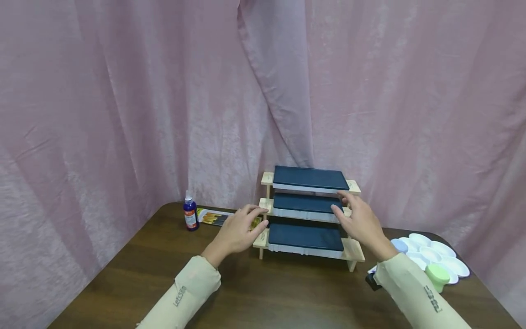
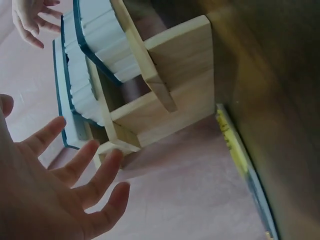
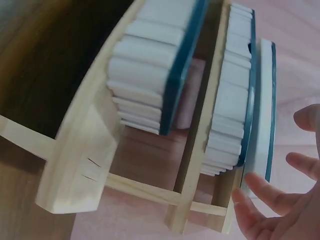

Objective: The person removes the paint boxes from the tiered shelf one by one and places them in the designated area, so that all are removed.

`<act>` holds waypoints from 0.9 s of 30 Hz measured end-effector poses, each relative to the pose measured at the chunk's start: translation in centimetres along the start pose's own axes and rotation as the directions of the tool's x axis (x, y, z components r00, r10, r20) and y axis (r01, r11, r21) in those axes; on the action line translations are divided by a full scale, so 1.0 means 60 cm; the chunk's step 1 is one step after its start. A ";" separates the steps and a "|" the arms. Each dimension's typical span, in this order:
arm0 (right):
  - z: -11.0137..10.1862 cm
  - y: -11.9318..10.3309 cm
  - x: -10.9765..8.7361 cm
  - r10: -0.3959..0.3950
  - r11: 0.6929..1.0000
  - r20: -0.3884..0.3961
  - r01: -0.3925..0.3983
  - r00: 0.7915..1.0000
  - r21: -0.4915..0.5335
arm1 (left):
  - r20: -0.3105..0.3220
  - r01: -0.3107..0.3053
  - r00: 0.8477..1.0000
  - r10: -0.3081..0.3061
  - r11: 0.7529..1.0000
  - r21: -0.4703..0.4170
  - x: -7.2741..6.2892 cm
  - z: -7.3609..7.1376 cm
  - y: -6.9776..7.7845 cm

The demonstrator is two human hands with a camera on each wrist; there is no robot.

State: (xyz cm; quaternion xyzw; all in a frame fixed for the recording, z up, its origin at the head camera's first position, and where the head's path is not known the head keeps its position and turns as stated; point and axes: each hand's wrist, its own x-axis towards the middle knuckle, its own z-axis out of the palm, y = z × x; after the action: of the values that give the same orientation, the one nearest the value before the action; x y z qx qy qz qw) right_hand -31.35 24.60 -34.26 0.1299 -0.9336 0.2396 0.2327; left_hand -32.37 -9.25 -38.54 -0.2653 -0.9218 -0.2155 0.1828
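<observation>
Three-tier wooden rack on the worktop, near its back edge, ahead of the person. One dark-lidded white box per tier: top box, middle box, bottom box. Tiers step back as they rise, probably so each lid shows. Boxes lie lengthwise along the boards, bare wood at both ends, seemingly to sit steady.

Left hand at the rack's left end, right hand at the right, by the upper two tiers. Fingers on both spread apart, loosely bent, nothing gripped; fingertip contact with rack or boxes: cannot tell. Hands flank the rack, likely because its width suits a two-sided reach.

Around: blue spray bottle upright at far left, brush pack flat beside it, running behind left hand. Right side: white flower-shaped palette, green container at its near edge, black item partly under the right sleeve, too hidden to name. Pink curtain right behind the rack limits room there. Right hand covers part of the middle tier's end.
</observation>
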 end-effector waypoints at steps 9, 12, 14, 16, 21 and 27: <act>-0.012 0.007 0.029 0.079 0.994 0.053 -0.083 0.995 0.065 | 0.154 0.083 0.986 -0.070 0.993 -0.082 -0.003 0.000 -0.011; -0.012 0.010 0.036 0.081 0.993 0.042 -0.084 0.996 0.081 | 0.214 0.083 0.975 -0.063 0.993 -0.086 -0.003 0.001 -0.017; -0.012 0.012 0.038 0.084 0.992 0.035 -0.087 0.996 0.095 | 0.244 0.078 0.968 -0.055 0.993 -0.088 -0.002 0.002 -0.019; -0.012 0.014 0.041 0.083 0.991 0.027 -0.086 0.996 0.107 | 0.261 0.068 0.964 -0.041 0.993 -0.095 -0.002 0.003 -0.023; -0.014 0.017 0.047 0.087 0.990 0.030 -0.090 0.996 0.104 | 0.290 0.052 0.957 -0.015 0.991 -0.121 -0.001 0.007 -0.034; -0.012 0.025 0.057 0.093 0.989 0.049 -0.098 0.995 0.115 | 0.346 0.069 0.938 -0.013 0.986 -0.151 0.002 0.011 -0.045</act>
State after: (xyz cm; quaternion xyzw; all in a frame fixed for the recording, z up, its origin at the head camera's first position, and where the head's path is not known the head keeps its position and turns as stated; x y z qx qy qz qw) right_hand -34.52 25.80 -32.57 0.1038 -0.9279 0.3019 0.1928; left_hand -34.17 -10.92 -39.86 -0.2933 -0.9245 -0.2433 -0.0075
